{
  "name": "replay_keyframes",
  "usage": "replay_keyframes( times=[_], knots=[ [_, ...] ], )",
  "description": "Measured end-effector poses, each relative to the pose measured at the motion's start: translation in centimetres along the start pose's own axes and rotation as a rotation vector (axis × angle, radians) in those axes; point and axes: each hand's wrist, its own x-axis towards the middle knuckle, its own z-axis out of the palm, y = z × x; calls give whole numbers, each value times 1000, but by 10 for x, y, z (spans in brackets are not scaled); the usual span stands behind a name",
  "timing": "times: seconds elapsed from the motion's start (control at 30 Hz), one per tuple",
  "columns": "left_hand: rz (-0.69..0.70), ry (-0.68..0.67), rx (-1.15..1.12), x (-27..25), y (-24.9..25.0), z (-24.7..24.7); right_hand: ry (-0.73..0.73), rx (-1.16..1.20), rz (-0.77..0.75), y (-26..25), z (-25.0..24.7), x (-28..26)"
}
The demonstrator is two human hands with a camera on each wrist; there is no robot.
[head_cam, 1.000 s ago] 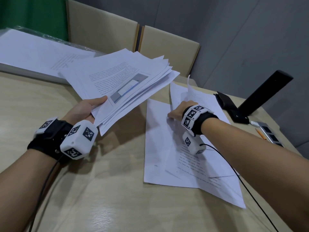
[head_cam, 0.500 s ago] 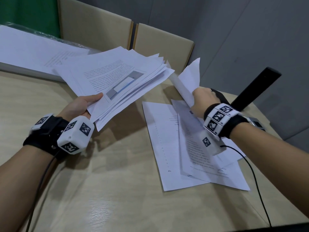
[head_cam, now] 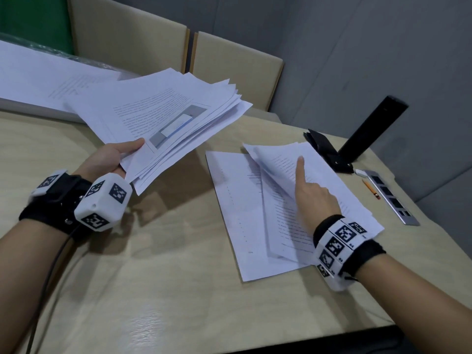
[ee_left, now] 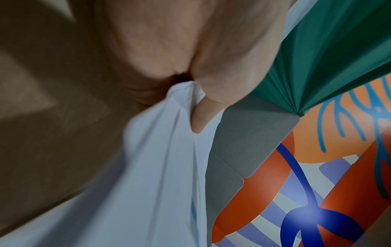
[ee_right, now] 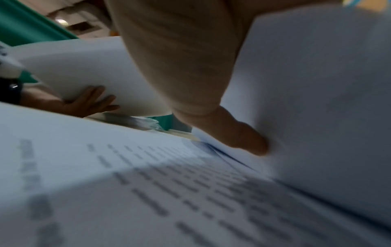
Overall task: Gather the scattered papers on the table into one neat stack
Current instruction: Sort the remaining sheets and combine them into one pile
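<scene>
My left hand [head_cam: 127,157] grips a thick, fanned stack of printed papers [head_cam: 163,118] by its near corner and holds it above the table [head_cam: 153,277]; the thumb [ee_left: 201,120] lies on top of the stack's edge [ee_left: 158,167]. Several loose sheets [head_cam: 242,213] lie overlapped on the table at right. My right hand [head_cam: 301,175] is on them, with the index finger straight on the top sheet [head_cam: 327,180]. Its left edge curls up. In the right wrist view the thumb [ee_right: 243,138] presses under that raised sheet [ee_right: 317,100], above a printed page [ee_right: 148,183].
A black stand [head_cam: 367,129] on a black base [head_cam: 327,152] leans at the table's far right. Beside it lie a pencil [head_cam: 371,189] and a silver strip [head_cam: 390,198]. Large sheets on a grey board [head_cam: 38,80] lie at the back left. Two beige chairs [head_cam: 235,67] stand behind.
My right hand has brought the sheet it held up in the air down onto the loose pile and still holds it. The left hand's stack has barely moved.
</scene>
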Motion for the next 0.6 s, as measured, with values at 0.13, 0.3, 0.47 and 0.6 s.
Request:
replay_keyframes(
  times=[0.13,0.3,0.47,0.6],
  knots=[
    [-17,-20,7,1,0,-2,-178,108,47,4,-2,8],
    [-40,13,16,-1,0,-2,-238,136,56,0,-6,18],
    [-51,18,15,-4,0,0,-212,-40,-13,-4,-9,24],
    [-28,37,33,-4,0,-1,-242,45,60,8,-20,30]
  ],
)
